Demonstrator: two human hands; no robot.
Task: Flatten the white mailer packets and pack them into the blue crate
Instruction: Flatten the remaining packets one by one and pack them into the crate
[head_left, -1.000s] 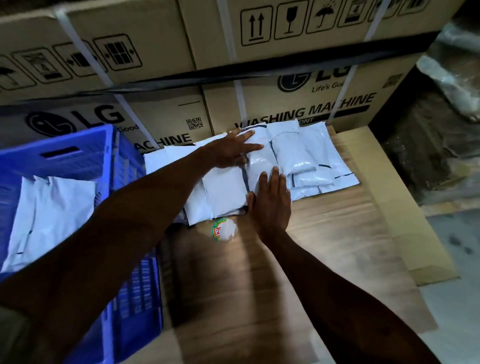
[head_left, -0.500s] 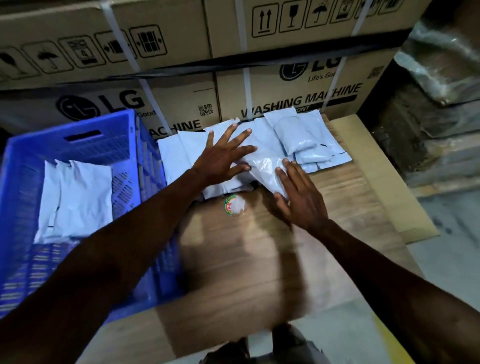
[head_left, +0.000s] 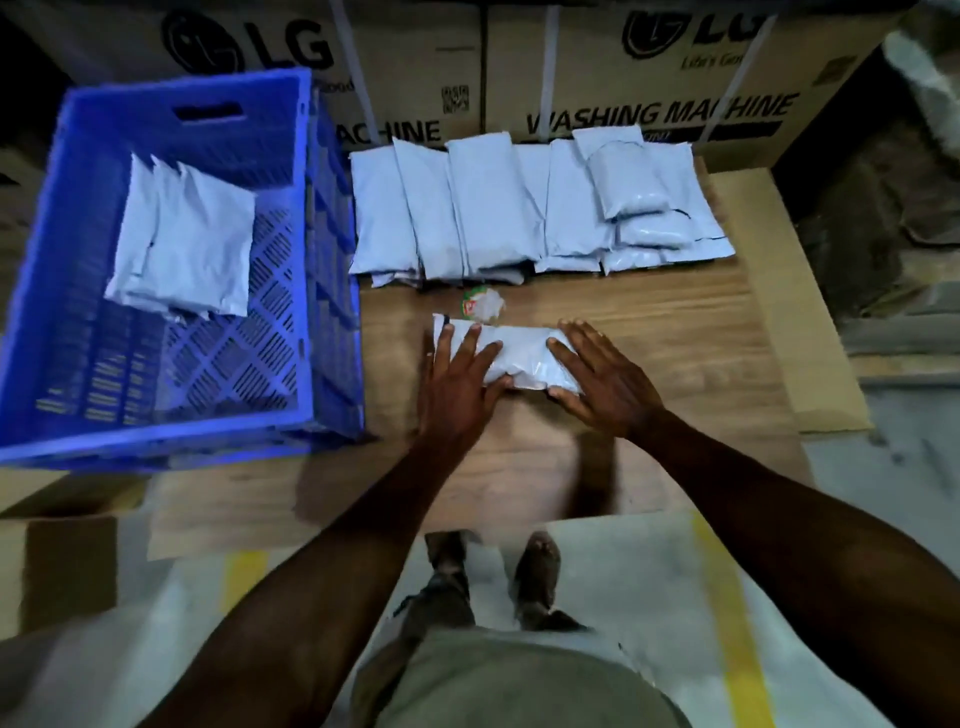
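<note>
White mailer packet is lying on the counter while flat, released fingers are pressing; spreading pressure outward evenly should expel air.

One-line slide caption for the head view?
Both hands press one mailer packet beside the blue crate.

Blue lattice-patterned crate; white mailer packets; brown wood-grain tabletop; tan cardboard boxes, black lettering; yellow floor stripe.

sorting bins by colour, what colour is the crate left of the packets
Blue, with a lattice floor and sides; the head view shows it clearly.
</note>
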